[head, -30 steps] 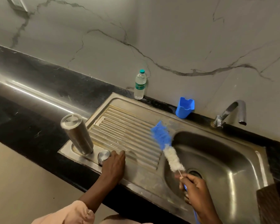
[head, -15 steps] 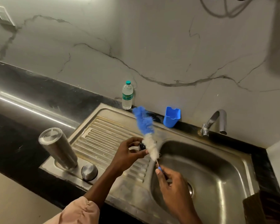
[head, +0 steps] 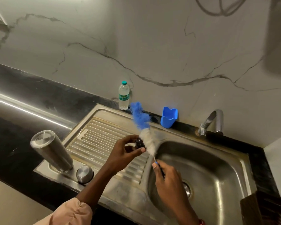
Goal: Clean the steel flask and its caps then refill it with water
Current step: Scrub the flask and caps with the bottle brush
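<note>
Flask (upturned) stands left of left hand pinching cap.

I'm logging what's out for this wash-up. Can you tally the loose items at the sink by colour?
Steel: 2, the flask and the round cap
Blue: 2, the bottle brush and the plastic cup
Clear: 1, the water bottle
Black: 1, the small cap
Total: 6

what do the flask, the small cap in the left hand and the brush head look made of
Flask: brushed steel by the look, dull grey sheen with soft highlights. Small cap in the left hand: dark, probably plastic, glossy specks; too small to be sure. Brush head: fluffy fibre, blue tip over white, likely synthetic.
</note>
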